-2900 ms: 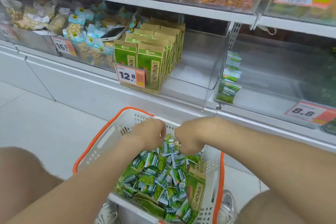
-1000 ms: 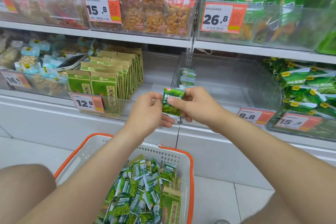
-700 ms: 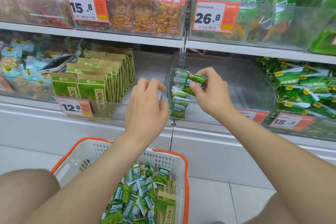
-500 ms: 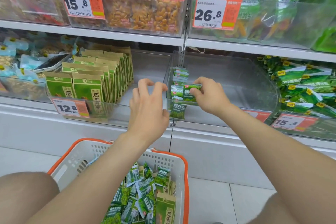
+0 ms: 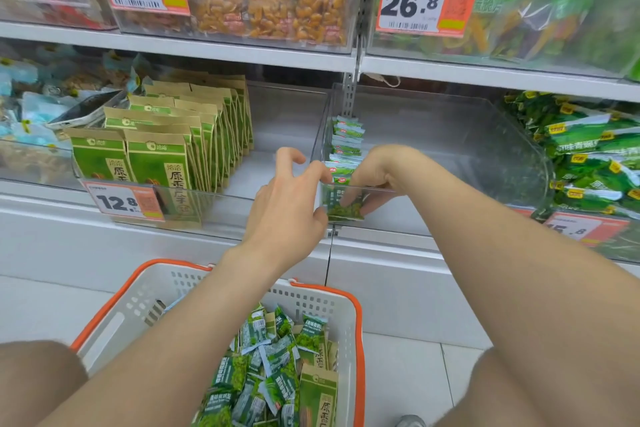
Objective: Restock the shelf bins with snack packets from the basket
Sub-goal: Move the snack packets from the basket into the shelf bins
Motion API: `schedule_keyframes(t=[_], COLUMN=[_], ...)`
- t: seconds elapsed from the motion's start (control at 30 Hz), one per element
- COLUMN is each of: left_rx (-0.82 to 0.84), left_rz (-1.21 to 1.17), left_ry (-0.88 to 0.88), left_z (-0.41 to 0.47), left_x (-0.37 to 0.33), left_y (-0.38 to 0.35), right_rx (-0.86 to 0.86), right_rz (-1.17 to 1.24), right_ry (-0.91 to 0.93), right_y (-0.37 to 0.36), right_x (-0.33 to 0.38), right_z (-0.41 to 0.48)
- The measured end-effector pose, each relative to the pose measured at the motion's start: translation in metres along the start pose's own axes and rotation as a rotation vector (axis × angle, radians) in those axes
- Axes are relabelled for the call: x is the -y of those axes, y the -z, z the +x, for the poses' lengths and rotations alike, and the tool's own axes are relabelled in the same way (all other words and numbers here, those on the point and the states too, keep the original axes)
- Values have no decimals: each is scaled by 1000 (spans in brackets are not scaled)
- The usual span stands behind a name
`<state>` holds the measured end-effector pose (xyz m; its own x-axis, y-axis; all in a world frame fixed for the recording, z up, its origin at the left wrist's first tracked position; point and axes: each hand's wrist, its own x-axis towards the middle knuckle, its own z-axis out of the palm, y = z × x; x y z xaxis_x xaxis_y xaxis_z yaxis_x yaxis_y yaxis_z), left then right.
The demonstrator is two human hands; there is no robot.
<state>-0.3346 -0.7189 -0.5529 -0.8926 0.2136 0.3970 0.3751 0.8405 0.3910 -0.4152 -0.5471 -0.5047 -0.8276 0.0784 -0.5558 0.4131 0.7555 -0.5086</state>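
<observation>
Head view, watched from my remote desk: the person's right hand (image 5: pixel 377 173) dips over the front wall of the clear bin (image 5: pixel 450 135). The wrist is bent, and the fingers (image 5: pixel 374 201) curl down, seen thru the plastic, clamped on a small green packet (image 5: pixel 341 213). The left hand (image 5: pixel 291 204) hangs just outside the bin's front-left corner, at 9 o'clock of the right hand, fingers loosely spread & gripping nothing. Whether it touches the plastic I can't tell. The packet is glossy green w/ pale print up top and a pea-like pic at its foot. It stands upright against the bin's front wall, at the left end, directly under the right fingertips, at 6 o'clock of the knuckles. Behind it, toward 12 o'clock, a packet row (image 5: pixel 346 139) of the same kind runs back along the bin's left wall. At 6 o'clock of the frame, the white, orange-rimmed basket (image 5: pixel 311 300) holds a heap of loose packets (image 5: pixel 273 360).
</observation>
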Motion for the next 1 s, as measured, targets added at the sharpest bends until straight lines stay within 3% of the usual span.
schedule_keyframes(t=[0.27,0.43,0.67,0.83,1.0], left_rx=[-2,-6,-7,-132,-326], left_rz=[-16,-31,-119,-225,-214], left_ry=[0,-16,-74,-106,-137], left_z=[-2,-4,-8,-16,-27], left_x=[1,1,8,10,8], left_y=[0,-2,-2,-1,6], right_rx=[-148,-88,21,-187,-438], right_rz=[218,-27,197,8,27], right_ry=[66,-40,-54,9,125], right_y=[2,-4,10,0,-13], right_x=[1,6,9,-1,0], right_z=[4,-3,-7,-22,-26])
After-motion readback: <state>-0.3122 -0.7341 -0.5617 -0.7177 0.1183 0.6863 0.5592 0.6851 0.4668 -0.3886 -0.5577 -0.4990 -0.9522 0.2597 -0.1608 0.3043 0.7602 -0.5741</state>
